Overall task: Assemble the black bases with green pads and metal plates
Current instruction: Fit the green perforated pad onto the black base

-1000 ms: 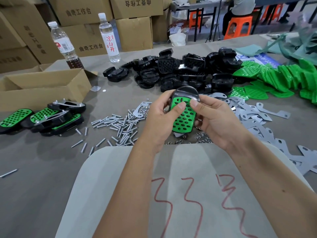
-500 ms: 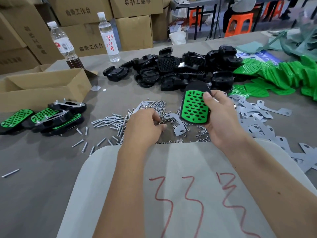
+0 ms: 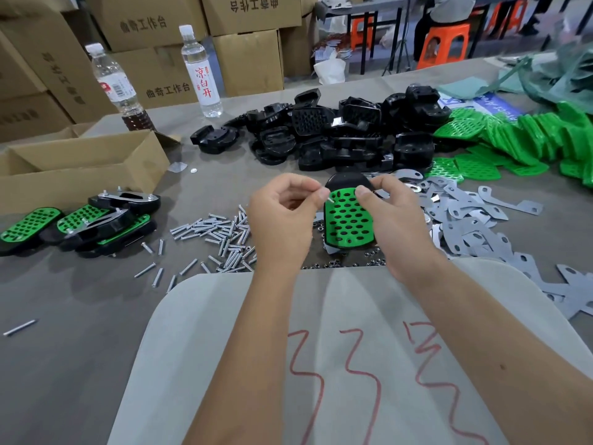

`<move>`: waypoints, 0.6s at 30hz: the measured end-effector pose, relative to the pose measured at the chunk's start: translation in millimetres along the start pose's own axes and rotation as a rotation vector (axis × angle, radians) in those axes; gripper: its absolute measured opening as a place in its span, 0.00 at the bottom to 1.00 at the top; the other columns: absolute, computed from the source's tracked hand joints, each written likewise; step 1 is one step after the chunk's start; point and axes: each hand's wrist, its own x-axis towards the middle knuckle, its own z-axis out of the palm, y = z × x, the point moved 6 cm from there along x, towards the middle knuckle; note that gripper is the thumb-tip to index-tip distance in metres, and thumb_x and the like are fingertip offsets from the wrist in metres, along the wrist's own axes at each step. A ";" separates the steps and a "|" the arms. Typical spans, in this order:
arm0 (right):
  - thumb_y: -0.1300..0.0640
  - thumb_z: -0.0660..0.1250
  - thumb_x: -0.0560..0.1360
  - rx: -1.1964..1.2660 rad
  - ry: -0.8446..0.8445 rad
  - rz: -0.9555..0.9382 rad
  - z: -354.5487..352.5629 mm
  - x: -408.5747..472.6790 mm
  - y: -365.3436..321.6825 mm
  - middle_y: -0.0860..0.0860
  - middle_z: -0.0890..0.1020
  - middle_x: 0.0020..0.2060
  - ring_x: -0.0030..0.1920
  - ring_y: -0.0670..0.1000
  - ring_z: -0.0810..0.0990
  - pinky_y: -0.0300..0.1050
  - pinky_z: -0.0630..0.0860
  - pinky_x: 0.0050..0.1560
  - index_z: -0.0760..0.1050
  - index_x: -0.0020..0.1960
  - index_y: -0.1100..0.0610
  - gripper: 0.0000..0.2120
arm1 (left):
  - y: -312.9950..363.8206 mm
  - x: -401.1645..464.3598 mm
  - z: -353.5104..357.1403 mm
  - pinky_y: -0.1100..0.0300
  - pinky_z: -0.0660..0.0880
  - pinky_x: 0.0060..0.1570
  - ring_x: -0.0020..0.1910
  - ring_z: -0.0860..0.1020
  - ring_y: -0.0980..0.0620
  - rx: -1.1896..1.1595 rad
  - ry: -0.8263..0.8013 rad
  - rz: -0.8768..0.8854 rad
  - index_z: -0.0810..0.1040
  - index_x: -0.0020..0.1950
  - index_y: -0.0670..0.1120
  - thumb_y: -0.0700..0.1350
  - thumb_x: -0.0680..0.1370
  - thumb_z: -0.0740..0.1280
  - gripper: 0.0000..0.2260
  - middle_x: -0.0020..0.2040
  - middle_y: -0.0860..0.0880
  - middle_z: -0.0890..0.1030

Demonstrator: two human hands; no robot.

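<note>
At the far left of the counter [image 3: 80,316] I count about four finished units [image 3: 77,224], stacked loosely beside an open cardboard box [image 3: 80,168]. Two water bottles [image 3: 200,70] stand behind it. Loose screws [image 3: 211,236] lie scattered next, too many to count.

My left hand [image 3: 282,220] pinches one small screw [image 3: 329,199] between thumb and forefinger, its tip right at an upper hole of the green pad [image 3: 349,220]. My right hand [image 3: 394,223] grips the black base [image 3: 348,181] carrying that pad, held just above the counter with a metal plate showing beneath it.

So I judge the fastening step is in hand; next the screw needs lining up with its hole and pushing through.

Behind sits a heap of well over a dozen black bases [image 3: 346,133]; on the right, many metal plates [image 3: 475,226] and green pads [image 3: 529,139], uncountable.
</note>
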 end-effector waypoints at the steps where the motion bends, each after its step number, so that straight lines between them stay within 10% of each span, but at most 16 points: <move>1: 0.45 0.67 0.75 -0.002 -0.010 -0.007 1.6 -2.0 -2.2 0.54 0.86 0.46 0.48 0.60 0.86 0.68 0.83 0.51 0.77 0.43 0.46 0.06 | 0.5 -1.9 3.5 0.61 0.79 0.43 0.38 0.85 0.52 0.014 -0.003 0.023 0.84 0.41 0.47 0.36 0.72 0.78 0.08 0.37 0.50 0.86; 6: 0.45 0.67 0.76 -0.021 -0.042 -0.065 3.9 -6.3 -7.7 0.62 0.85 0.45 0.48 0.69 0.83 0.72 0.81 0.48 0.77 0.46 0.48 0.07 | -1.3 -3.9 3.7 0.54 0.81 0.44 0.38 0.84 0.53 0.092 0.086 0.085 0.81 0.38 0.52 0.37 0.73 0.78 0.12 0.37 0.54 0.85; 18: 0.47 0.67 0.78 -0.040 -0.035 -0.104 0.1 -4.9 -5.9 0.64 0.83 0.42 0.38 0.56 0.78 0.64 0.80 0.43 0.75 0.45 0.52 0.08 | 12.0 -12.9 12.7 0.56 0.79 0.40 0.36 0.80 0.57 0.320 0.109 0.283 0.81 0.41 0.48 0.39 0.73 0.76 0.07 0.35 0.58 0.81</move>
